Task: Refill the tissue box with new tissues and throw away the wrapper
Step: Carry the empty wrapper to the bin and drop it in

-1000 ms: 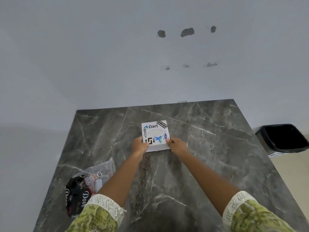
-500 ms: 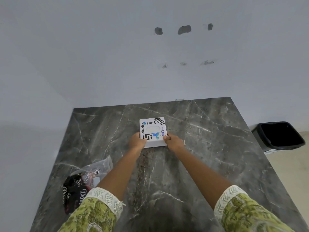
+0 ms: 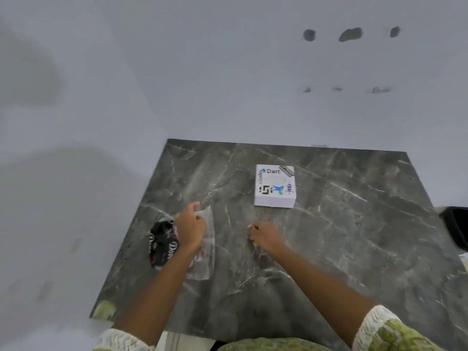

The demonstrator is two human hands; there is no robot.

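The tissue box (image 3: pixel 275 185), white and covered with stickers, sat flat on the dark marbled worktop (image 3: pixel 354 224), toward the far edge and roughly midway along it, with neither hand on it. Both hands were nearer the person than the box and well apart from it. The left hand (image 3: pixel 190 228) lay on the wrapper (image 3: pixel 202 252), a crumpled clear plastic sheet with a black printed part at its left, which rested close to the worktop's left edge; the fingers were curled down with the thumb raised over the plastic's far end, but the blur made it impossible to tell whether they actually pinched the plastic or only pressed on it. The right hand (image 3: pixel 266 236) hung low over bare worktop between the wrapper and the box, nearer the person than the box and a little to its left; its fingers were loosely curled, and it held nothing. The wrapper's clear part stretched from under the left hand back toward the near edge beside the forearm. A black bin (image 3: pixel 455 229) showed just past the worktop's right edge. Green patterned sleeves (image 3: pixel 395 330) with pale cuffs covered the arms near the bottom of the view. The wall (image 3: pixel 228 72) behind the worktop had several dark holes in it.
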